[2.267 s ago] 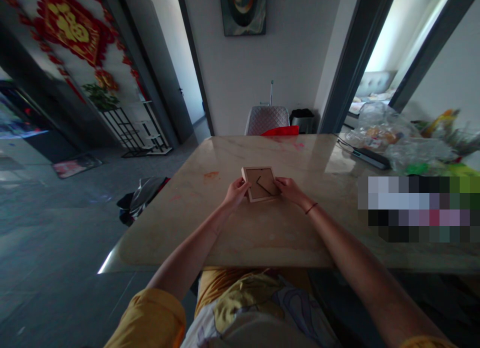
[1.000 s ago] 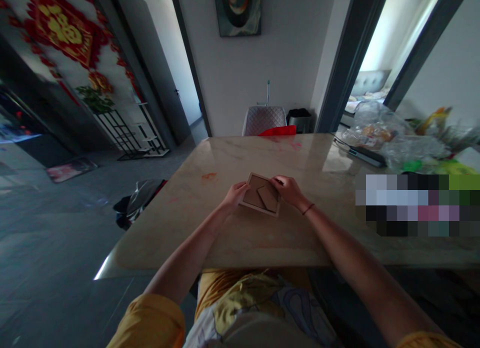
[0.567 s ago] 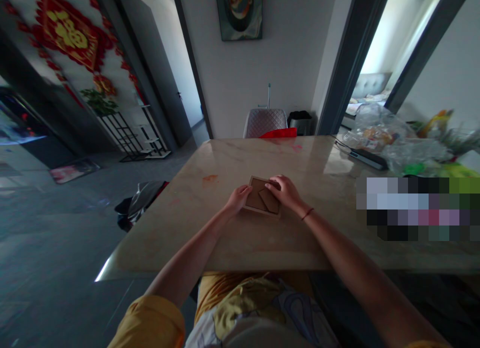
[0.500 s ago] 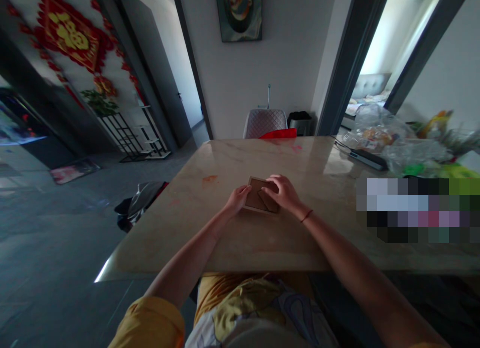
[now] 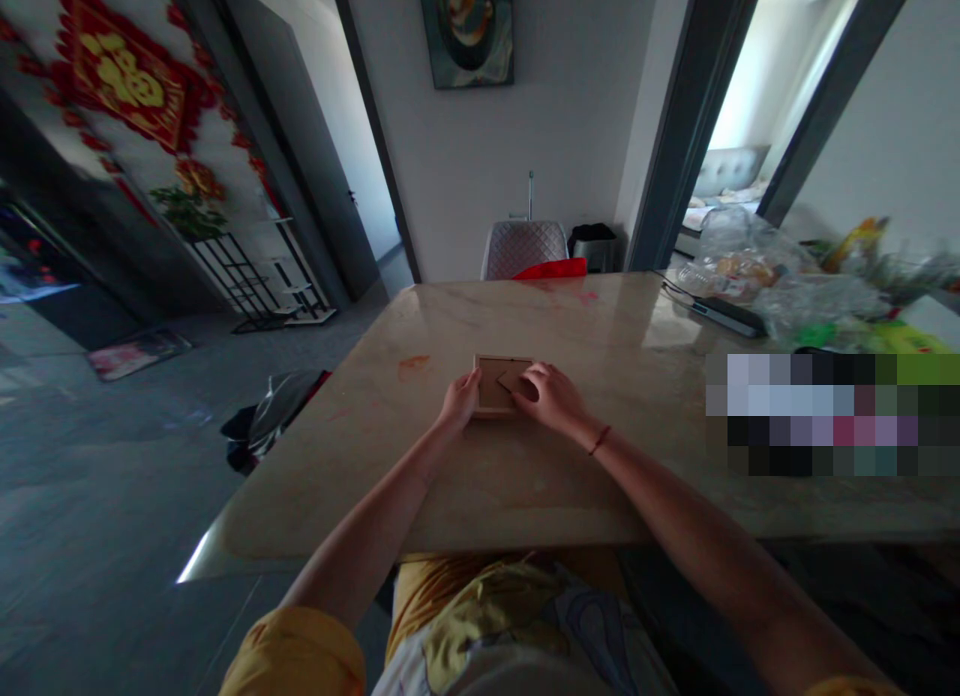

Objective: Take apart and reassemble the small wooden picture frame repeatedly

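Note:
A small, shallow wooden tray (image 5: 491,396) with a raised rim lies on the table just ahead of me. Angled dark lines cross its flat brown face, like seams between flat pieces. My left hand (image 5: 460,398) grips the tray's left edge, thumb on the rim. Over the tray's right part, my right hand (image 5: 551,396) is curled, thumb and fingers bent towards each other at the face. Whatever lies between those fingertips is too small and hidden to make out. A thin red cord circles my right wrist.
The stone-patterned table (image 5: 360,476) carries an orange smear (image 5: 413,367) to the left. At right are a dark flat device (image 5: 727,316) with a cable, clear plastic bags (image 5: 817,306) and a pixelated patch. A quilted chair (image 5: 525,248) stands beyond the far edge.
The tray has turned to sit nearly square to me and shifted slightly left. Both hands moved with it, the right fingers now lower on its face. The whole view shifted slightly.

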Motion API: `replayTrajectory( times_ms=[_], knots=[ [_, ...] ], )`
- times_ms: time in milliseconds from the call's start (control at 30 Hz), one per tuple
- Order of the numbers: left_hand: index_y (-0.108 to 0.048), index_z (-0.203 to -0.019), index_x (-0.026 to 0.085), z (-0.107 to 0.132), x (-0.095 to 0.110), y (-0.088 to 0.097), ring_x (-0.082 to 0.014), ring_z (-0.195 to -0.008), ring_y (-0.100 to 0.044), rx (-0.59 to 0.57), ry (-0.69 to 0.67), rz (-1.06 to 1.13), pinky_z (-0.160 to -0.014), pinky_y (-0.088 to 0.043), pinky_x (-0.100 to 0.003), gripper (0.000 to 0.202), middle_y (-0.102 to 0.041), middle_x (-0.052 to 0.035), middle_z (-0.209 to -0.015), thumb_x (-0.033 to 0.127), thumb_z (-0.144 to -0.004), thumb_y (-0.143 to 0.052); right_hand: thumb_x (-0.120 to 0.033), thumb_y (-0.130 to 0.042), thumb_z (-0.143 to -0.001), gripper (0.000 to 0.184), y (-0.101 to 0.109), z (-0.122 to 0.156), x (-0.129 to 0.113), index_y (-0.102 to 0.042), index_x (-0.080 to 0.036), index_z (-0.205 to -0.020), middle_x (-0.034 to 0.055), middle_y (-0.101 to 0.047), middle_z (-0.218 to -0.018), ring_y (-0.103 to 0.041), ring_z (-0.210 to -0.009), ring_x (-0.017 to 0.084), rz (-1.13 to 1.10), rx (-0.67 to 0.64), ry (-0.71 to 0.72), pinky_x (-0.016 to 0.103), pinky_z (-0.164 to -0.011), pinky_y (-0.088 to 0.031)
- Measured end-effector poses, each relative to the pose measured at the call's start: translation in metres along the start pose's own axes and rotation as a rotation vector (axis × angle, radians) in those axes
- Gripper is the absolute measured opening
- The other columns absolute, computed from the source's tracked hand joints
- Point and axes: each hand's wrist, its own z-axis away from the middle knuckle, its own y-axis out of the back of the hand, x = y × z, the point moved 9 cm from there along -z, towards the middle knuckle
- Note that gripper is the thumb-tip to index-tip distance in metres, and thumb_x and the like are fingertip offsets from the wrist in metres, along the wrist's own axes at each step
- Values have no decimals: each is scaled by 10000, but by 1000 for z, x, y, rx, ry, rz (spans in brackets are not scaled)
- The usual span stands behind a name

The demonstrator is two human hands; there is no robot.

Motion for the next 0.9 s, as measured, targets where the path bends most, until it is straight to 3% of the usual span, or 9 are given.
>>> replayTrajectory(
  times_ms=[167,333,500,633,900],
  knots=[
    [-660,-675,157,5,5,3,-191,-659,-607,31,24,-42,-598,-445,-250,434,-623,-22,-566,574,-742,-559,-335,-564,-792,239,8,0,6,-674,-182,-940,109,-640,-936,-589,-913,220,-101,71,-109,349,-841,-460],
    [-678,-680,149,8,6,1,-177,-626,-602,-1,36,-43,-624,-444,-256,421,-657,-33,-617,546,-755,-561,-337,-526,-779,267,9,-3,27,-692,-170,-904,98,-685,-903,-621,-779,192,-470,128,-295,311,-730,-477],
    [-673,-664,153,6,2,5,-192,-651,-614,41,35,-76,-632,-447,-265,431,-662,-40,-622,555,-755,-545,-285,-442,-765,227,-2,3,72,-641,-197,-828,46,-697,-858,-629,-757,175,-958,215,-674,261,-601,-493],
    [-677,-681,161,4,2,5,-208,-698,-630,37,11,-83,-657,-458,-274,452,-668,-45,-628,589,-737,-542,-238,-412,-796,152,-11,21,103,-557,-197,-776,9,-639,-677,-600,-561,126,-1270,361,-1019,237,-525,-491],
    [-683,-771,129,0,0,5,-210,-770,-643,9,6,-288,-713,-476,-292,555,-699,-65,-748,591,-808,-378,-174,-399,-860,181,-18,33,119,-536,-190,-743,-45,-559,-530,-542,-415,93,-1392,442,-1215,189,-400,-414]
  ],
)
